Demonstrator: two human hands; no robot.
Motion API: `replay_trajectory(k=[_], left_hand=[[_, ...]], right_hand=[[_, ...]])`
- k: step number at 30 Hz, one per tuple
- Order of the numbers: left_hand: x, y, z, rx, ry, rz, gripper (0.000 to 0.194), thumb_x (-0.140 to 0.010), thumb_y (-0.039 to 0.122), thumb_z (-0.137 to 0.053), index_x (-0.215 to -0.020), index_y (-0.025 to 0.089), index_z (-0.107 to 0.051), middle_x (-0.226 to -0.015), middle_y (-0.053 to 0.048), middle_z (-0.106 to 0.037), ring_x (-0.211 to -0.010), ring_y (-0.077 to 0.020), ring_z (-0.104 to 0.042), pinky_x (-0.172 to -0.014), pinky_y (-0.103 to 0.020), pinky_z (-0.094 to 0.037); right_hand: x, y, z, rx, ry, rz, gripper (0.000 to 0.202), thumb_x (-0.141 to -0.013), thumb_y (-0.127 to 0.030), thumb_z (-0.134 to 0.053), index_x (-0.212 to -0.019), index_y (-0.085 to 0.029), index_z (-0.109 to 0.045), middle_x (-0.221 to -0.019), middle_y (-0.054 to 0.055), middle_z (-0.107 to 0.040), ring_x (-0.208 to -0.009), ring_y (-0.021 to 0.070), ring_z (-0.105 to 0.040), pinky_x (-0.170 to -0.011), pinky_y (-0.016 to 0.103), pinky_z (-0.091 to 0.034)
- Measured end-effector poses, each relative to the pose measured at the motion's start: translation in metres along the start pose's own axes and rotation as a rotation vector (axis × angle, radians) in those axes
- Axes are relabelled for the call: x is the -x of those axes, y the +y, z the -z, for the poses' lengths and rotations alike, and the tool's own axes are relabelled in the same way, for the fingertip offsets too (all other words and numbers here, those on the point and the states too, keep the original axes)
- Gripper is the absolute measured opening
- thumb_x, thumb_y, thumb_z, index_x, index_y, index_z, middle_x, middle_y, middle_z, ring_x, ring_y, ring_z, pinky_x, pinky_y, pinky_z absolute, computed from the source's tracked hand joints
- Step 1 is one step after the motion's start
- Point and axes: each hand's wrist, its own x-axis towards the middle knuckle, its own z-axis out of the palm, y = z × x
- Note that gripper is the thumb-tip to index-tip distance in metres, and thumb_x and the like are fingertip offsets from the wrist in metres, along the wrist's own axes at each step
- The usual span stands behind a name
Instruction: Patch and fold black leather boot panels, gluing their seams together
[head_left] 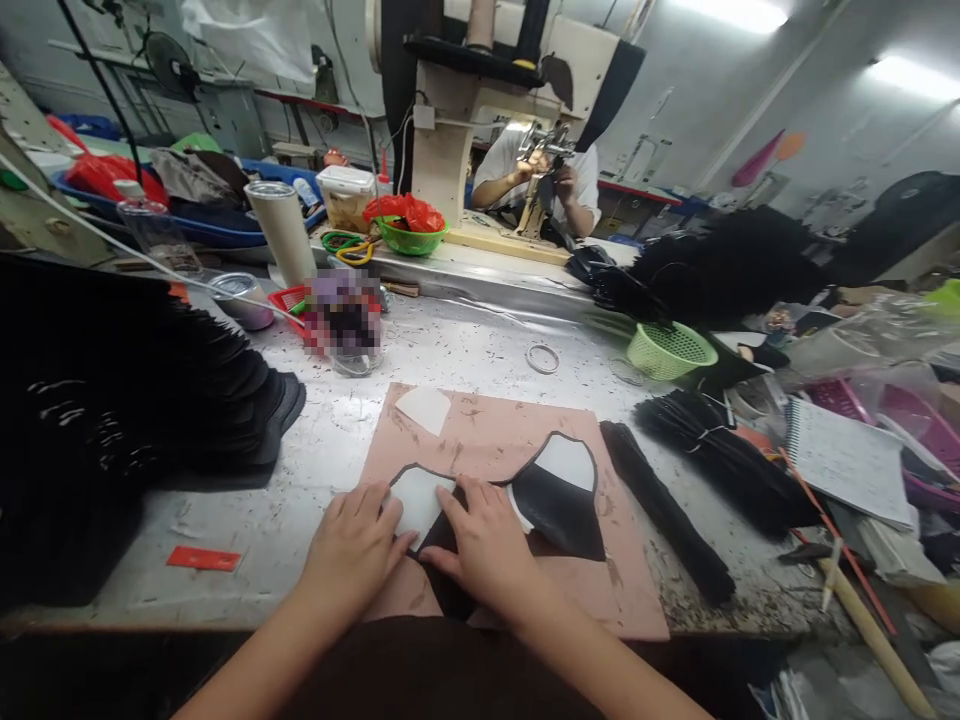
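A black piece with white patches (559, 515), which looks like a cut shoe upper, lies flat on a pink board (637, 590). My left hand (352, 545) rests on the left end of the piece, fingertips at the edge of its white patch and thumb at the lower side. Just to the right, my right hand (484, 540) presses on the black middle, fingers stretched and thumb apart. The two thumbs nearly meet. Part of the piece is hidden under my hands. A loose white patch (425, 409) lies at the board's upper left corner.
Stacked black pieces (217, 400) stand at left, near a red strip (203, 558). On the right are a black strip (667, 515), a tied black bundle (720, 455), a green basket (670, 350) and a hammer-like wooden handle (874, 635). Behind a sewing machine (439, 150), another person works.
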Motion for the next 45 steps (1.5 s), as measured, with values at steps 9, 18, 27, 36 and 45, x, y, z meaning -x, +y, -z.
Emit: replay_trajectory(k=[9, 18, 27, 36, 45], left_hand=[[-0.047, 0.016, -0.033, 0.150, 0.142, -0.388, 0.025, -0.082, 0.027, -0.043, -0.100, 0.023, -0.060, -0.106, -0.008, -0.063, -0.096, -0.0246, -0.057, -0.083, -0.037, -0.043], [-0.153, 0.077, 0.008, -0.038, -0.029, -0.307, 0.027, -0.086, 0.027, -0.040, -0.081, 0.012, -0.062, -0.083, -0.013, -0.062, -0.081, -0.0274, -0.058, -0.069, -0.039, -0.045], [-0.208, 0.209, 0.002, 0.057, -0.081, -0.789, 0.015, -0.081, 0.022, -0.049, -0.081, 0.015, -0.062, -0.085, -0.007, -0.064, -0.083, -0.0209, -0.057, -0.071, -0.032, -0.041], [-0.226, 0.260, -0.033, 0.079, -0.147, -0.858, 0.028, -0.082, 0.025, -0.047, -0.106, 0.010, -0.054, -0.102, -0.012, -0.061, -0.092, -0.0225, -0.055, -0.073, -0.034, -0.039], [-0.221, 0.278, -0.038, 0.062, -0.219, -0.760, 0.041, -0.076, 0.038, -0.059, -0.105, 0.009, -0.054, -0.101, -0.015, -0.060, -0.091, -0.0261, -0.054, -0.075, -0.037, -0.036]], right_hand=[[0.065, 0.118, 0.049, 0.126, 0.365, -0.510, 0.017, -0.080, -0.017, -0.047, -0.087, -0.019, -0.062, -0.097, 0.009, -0.063, -0.092, 0.0242, -0.053, -0.084, 0.041, -0.034], [0.062, 0.227, 0.067, 0.053, 0.407, -0.839, 0.015, -0.077, -0.017, -0.045, -0.072, -0.017, -0.059, -0.073, 0.009, -0.064, -0.069, 0.0225, -0.059, -0.062, 0.031, -0.040], [0.066, 0.244, 0.066, -0.165, 0.373, -0.774, 0.011, -0.072, -0.021, -0.054, -0.071, -0.019, -0.064, -0.075, 0.006, -0.068, -0.071, 0.0206, -0.061, -0.063, 0.027, -0.041], [0.068, 0.273, 0.065, -0.460, 0.531, -0.809, 0.019, -0.069, -0.025, -0.051, -0.056, -0.020, -0.064, -0.059, 0.001, -0.066, -0.059, 0.0178, -0.058, -0.057, 0.025, -0.039], [0.100, 0.318, 0.085, -0.768, 1.315, -0.942, 0.026, -0.070, -0.044, -0.039, -0.059, -0.023, -0.049, -0.058, 0.003, -0.058, -0.064, 0.0210, -0.060, -0.063, 0.037, -0.049]])
